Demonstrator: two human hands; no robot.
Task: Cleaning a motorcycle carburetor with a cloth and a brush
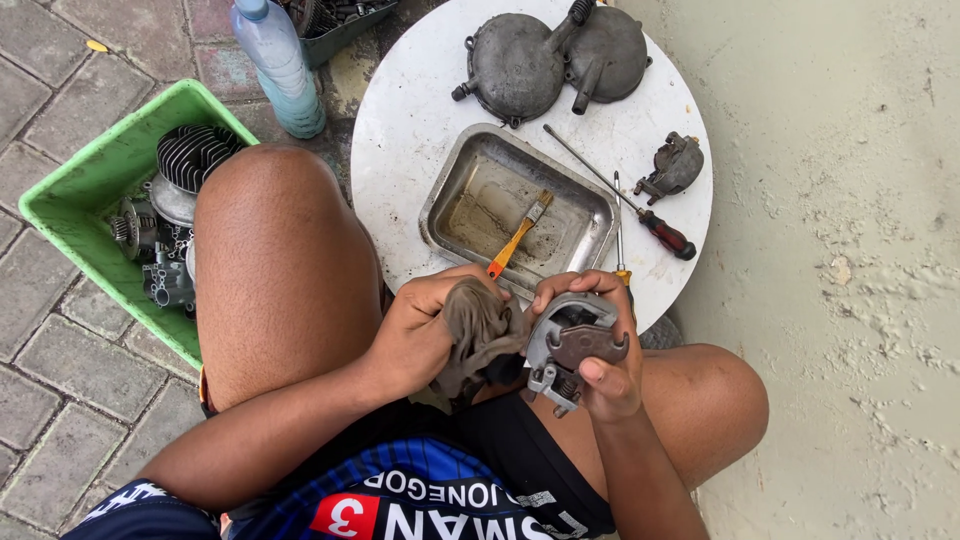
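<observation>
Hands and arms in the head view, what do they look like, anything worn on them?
Both are bare: the left hand and right hand wear no gloves, rings or watch, and the forearms are uncovered. A dark blue sleeve with white trim shows at the upper left arm.

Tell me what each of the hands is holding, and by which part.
The left hand grips a bunched grey rag. The right hand holds a grey metal part by its outer edge, fingers over the top, thumb on its face.
</observation>
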